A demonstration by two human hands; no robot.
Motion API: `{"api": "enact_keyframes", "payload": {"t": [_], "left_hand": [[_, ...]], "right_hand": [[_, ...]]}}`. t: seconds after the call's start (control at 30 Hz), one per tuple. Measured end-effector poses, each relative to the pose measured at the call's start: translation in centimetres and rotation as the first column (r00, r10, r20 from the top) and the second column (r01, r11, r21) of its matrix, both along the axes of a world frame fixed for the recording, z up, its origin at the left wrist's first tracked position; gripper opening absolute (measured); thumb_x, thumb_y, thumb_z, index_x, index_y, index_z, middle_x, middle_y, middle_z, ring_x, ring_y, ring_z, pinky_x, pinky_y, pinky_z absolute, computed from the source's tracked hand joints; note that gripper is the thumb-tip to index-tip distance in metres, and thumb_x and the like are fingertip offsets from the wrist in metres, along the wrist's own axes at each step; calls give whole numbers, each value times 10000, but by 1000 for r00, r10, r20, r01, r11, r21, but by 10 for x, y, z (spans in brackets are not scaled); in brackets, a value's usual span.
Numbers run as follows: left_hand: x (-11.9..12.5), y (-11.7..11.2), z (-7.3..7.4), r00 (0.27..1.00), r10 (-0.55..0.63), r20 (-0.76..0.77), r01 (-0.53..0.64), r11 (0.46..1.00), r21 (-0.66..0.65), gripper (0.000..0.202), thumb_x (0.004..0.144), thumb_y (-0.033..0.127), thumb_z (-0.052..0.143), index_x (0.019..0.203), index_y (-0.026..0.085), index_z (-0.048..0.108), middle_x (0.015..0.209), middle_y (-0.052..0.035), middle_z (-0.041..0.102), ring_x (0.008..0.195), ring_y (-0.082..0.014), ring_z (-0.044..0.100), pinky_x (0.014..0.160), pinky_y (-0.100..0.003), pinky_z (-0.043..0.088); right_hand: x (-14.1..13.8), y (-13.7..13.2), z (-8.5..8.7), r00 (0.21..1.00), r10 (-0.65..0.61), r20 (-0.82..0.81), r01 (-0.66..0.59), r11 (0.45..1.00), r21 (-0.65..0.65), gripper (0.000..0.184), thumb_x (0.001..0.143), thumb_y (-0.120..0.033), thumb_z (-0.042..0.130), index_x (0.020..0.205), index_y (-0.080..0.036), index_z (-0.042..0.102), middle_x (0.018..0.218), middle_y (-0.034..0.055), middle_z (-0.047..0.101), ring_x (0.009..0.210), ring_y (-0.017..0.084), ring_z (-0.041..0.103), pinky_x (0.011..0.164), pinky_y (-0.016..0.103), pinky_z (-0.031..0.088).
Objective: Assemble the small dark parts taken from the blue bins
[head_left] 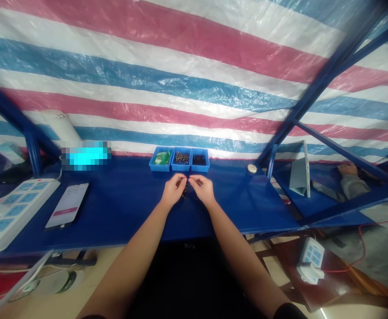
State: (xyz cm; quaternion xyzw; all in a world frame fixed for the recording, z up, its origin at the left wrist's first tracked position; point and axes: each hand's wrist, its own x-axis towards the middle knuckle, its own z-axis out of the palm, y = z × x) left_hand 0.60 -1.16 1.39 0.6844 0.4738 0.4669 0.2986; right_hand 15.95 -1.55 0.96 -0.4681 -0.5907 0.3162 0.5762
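Pinching a small dark part (184, 189) between them, the left hand (173, 191) and right hand (202, 189) meet fingertip to fingertip over the middle of the blue table (130, 208), just near of three small blue bins (180, 160). The part is tiny, so I judge it could slip from the fingers and roll off the near edge to the floor. A phone (67, 205) and a white power strip (11, 210) lie to the left. A striped tarp (194, 79) hangs at the far side, blue frame struts cross it, and another person's sleeve (355, 184) rests far right.
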Motion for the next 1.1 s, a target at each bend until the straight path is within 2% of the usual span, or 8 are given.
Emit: {"api": "enact_keyframes", "payload": {"t": [0.3, 0.5, 0.7, 0.97, 1.1], "left_hand": [[0, 0, 0, 998, 30, -49, -29, 999, 19, 282, 913, 447, 455, 846, 205, 584, 665, 20, 624, 617, -124, 587, 615, -232, 446], [-1, 0, 0, 999, 19, -36, -19, 1000, 12, 282, 898, 463, 477, 923, 211, 601, 702, 13, 647, 639, -134, 606, 621, -237, 454], [0, 1, -1, 998, 42, -56, -41, 999, 19, 300, 914, 458, 453, 821, 206, 587, 635, 24, 616, 598, -124, 582, 616, -234, 436], [1, 1, -2, 1000, 28, -6, -28, 1000, 6, 275, 890, 455, 495, 957, 211, 603, 712, 11, 655, 634, -136, 616, 624, -243, 469], [0, 2, -3, 999, 17, -29, -17, 1000, 21, 250, 895, 435, 492, 940, 214, 598, 680, 21, 638, 608, -128, 605, 610, -237, 459]], "right_hand": [[-1, 0, -2, 999, 31, -19, -32, 999, -9, 278, 801, -394, 654, 986, -197, 721, 903, 59, 739, 766, 197, 694, 756, 329, 570], [-1, 1, -2, 999, 37, -24, -37, 999, -12, 270, 813, -392, 635, 988, -204, 718, 920, 55, 740, 785, 195, 701, 770, 324, 573], [-1, 0, -2, 998, 57, -27, -58, 998, -8, 276, 811, -393, 642, 990, -198, 718, 923, 60, 739, 770, 195, 702, 758, 326, 575], [0, 1, -2, 1000, 0, 20, 1, 1000, -4, 272, 821, -400, 623, 981, -204, 720, 883, 50, 740, 763, 193, 694, 758, 326, 571], [0, 0, -1, 1000, 21, 5, -21, 1000, -11, 268, 820, -396, 625, 984, -205, 718, 897, 52, 740, 761, 194, 696, 748, 320, 570]]}}
